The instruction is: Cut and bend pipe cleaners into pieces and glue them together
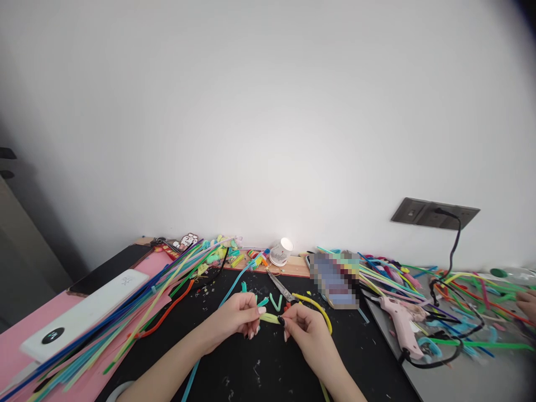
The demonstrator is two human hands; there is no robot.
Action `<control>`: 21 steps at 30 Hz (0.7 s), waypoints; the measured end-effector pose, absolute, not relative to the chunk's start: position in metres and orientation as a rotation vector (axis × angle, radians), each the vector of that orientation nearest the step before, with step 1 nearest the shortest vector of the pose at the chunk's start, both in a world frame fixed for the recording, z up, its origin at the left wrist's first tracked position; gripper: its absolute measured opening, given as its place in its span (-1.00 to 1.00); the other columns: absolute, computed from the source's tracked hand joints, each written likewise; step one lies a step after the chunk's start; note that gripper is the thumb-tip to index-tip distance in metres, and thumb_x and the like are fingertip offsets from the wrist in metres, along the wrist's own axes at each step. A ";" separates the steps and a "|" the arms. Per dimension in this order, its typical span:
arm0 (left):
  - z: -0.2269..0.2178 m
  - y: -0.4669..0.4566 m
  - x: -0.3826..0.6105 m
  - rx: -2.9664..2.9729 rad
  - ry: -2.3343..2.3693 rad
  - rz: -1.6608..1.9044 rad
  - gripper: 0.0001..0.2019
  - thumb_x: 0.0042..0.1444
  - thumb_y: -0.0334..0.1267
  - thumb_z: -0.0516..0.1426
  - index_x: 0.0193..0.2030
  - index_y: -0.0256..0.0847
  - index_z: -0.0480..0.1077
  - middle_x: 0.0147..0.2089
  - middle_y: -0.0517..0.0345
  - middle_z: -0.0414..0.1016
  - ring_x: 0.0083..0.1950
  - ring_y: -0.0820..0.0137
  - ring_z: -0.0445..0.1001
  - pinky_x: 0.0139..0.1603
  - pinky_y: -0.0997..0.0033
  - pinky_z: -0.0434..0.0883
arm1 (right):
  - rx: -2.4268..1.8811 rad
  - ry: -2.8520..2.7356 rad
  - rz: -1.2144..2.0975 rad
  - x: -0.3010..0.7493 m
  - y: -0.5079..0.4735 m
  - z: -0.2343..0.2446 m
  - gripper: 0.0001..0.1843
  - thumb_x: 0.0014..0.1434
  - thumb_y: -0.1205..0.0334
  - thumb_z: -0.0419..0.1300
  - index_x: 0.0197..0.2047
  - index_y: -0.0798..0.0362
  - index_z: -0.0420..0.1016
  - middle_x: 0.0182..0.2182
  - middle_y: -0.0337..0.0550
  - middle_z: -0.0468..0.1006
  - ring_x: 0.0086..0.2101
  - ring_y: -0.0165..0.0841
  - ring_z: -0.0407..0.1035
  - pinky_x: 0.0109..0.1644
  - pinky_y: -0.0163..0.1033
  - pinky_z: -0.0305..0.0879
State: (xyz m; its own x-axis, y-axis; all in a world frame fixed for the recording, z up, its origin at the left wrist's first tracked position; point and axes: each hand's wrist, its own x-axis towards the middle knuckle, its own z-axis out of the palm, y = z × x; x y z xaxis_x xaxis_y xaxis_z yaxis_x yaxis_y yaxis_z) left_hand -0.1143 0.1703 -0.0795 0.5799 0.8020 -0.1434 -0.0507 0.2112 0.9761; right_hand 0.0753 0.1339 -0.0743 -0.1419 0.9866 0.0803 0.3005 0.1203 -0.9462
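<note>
My left hand (pixel 242 316) and my right hand (pixel 309 330) meet over the black mat (pixel 259 374). Between them stretches a short pale yellow-green pipe cleaner (pixel 271 318), pinched at one end by each hand. Teal pipe cleaner pieces (pixel 262 302) show by the left fingers; whether that hand also holds them I cannot tell. Just beyond lies a bent mint-green piece (pixel 276 303). Scissors (pixel 281 287) point away, their handles partly hidden behind my right hand. A yellow pipe cleaner (pixel 320 306) curves past that hand, and a long blue one (pixel 234 286) passes behind my left arm.
A paper cup (pixel 280 252) stands by the wall, left of a blurred phone (pixel 335 282). Pipe cleaner bundles (pixel 167 290) and a white power bank (pixel 86 315) lie left. At right are a pink glue gun (pixel 402 326) with its cord and another person's hand (pixel 526 304).
</note>
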 end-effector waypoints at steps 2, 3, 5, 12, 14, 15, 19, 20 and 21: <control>-0.080 0.170 -0.115 1.213 0.737 0.664 -0.68 -0.01 -0.06 0.11 -0.51 -0.23 0.11 -0.57 0.21 0.40 -0.58 0.53 0.30 -0.53 0.54 0.19 | -1.279 -1.573 1.085 0.076 0.135 -0.077 -0.83 0.06 0.23 0.11 -0.51 0.10 0.37 -0.66 -0.27 0.38 -0.58 -0.43 0.23 -0.46 -0.36 0.13; -0.080 0.170 -0.116 1.217 0.729 0.655 -0.68 -0.01 -0.06 0.12 -0.51 -0.23 0.11 -0.56 0.20 0.41 -0.57 0.52 0.32 -0.52 0.53 0.20 | -1.272 -1.568 1.098 0.076 0.135 -0.078 -0.84 0.06 0.23 0.11 -0.50 0.10 0.38 -0.65 -0.26 0.39 -0.58 -0.43 0.24 -0.46 -0.36 0.14; -0.079 0.170 -0.117 1.232 0.723 0.642 -0.69 -0.03 -0.07 0.13 -0.51 -0.24 0.12 -0.57 0.20 0.42 -0.58 0.52 0.32 -0.51 0.52 0.23 | -1.263 -1.560 1.131 0.077 0.135 -0.078 -0.85 0.06 0.24 0.11 -0.49 0.10 0.39 -0.65 -0.25 0.41 -0.58 -0.43 0.27 -0.45 -0.36 0.16; -0.078 0.170 -0.121 1.314 0.726 0.588 -0.69 -0.01 -0.06 0.11 -0.47 -0.23 0.13 -0.55 0.18 0.47 -0.57 0.49 0.40 -0.55 0.56 0.24 | -1.291 -1.567 1.225 0.075 0.133 -0.073 -0.87 0.02 0.26 0.13 -0.50 0.11 0.42 -0.65 -0.22 0.46 -0.57 -0.41 0.34 -0.44 -0.35 0.20; -0.079 0.170 -0.121 1.317 0.732 0.557 -0.69 -0.01 -0.04 0.11 -0.46 -0.22 0.11 -0.55 0.17 0.48 -0.57 0.47 0.42 -0.57 0.56 0.24 | -1.301 -1.577 1.235 0.074 0.132 -0.071 -0.86 0.01 0.26 0.13 -0.52 0.12 0.41 -0.65 -0.22 0.45 -0.57 -0.40 0.34 -0.45 -0.35 0.20; -0.080 0.171 -0.122 1.315 0.734 0.539 -0.68 -0.02 -0.03 0.11 -0.45 -0.22 0.11 -0.55 0.17 0.48 -0.58 0.46 0.42 -0.57 0.56 0.24 | -1.305 -1.582 1.237 0.074 0.132 -0.070 -0.86 0.01 0.27 0.13 -0.52 0.12 0.40 -0.66 -0.22 0.45 -0.58 -0.40 0.34 -0.45 -0.36 0.20; -0.081 0.172 -0.124 1.311 0.741 0.479 -0.68 -0.06 -0.04 0.15 -0.46 -0.22 0.12 -0.54 0.15 0.50 -0.59 0.45 0.44 -0.57 0.54 0.26 | -1.310 -1.607 1.247 0.074 0.130 -0.068 -0.87 -0.01 0.29 0.14 -0.54 0.13 0.39 -0.67 -0.23 0.43 -0.58 -0.41 0.34 -0.46 -0.36 0.20; -0.081 0.172 -0.125 1.311 0.743 0.469 -0.67 -0.08 -0.05 0.16 -0.46 -0.22 0.13 -0.53 0.15 0.50 -0.59 0.45 0.44 -0.57 0.54 0.26 | -1.311 -1.617 1.245 0.074 0.130 -0.067 -0.87 -0.01 0.29 0.13 -0.54 0.13 0.39 -0.67 -0.23 0.44 -0.57 -0.41 0.34 -0.46 -0.36 0.20; -0.080 0.172 -0.125 1.313 0.744 0.462 -0.67 -0.09 -0.06 0.17 -0.46 -0.22 0.13 -0.54 0.16 0.50 -0.59 0.45 0.44 -0.57 0.55 0.26 | -1.312 -1.625 1.240 0.074 0.129 -0.067 -0.86 -0.01 0.29 0.13 -0.54 0.13 0.40 -0.66 -0.23 0.44 -0.57 -0.41 0.35 -0.46 -0.36 0.20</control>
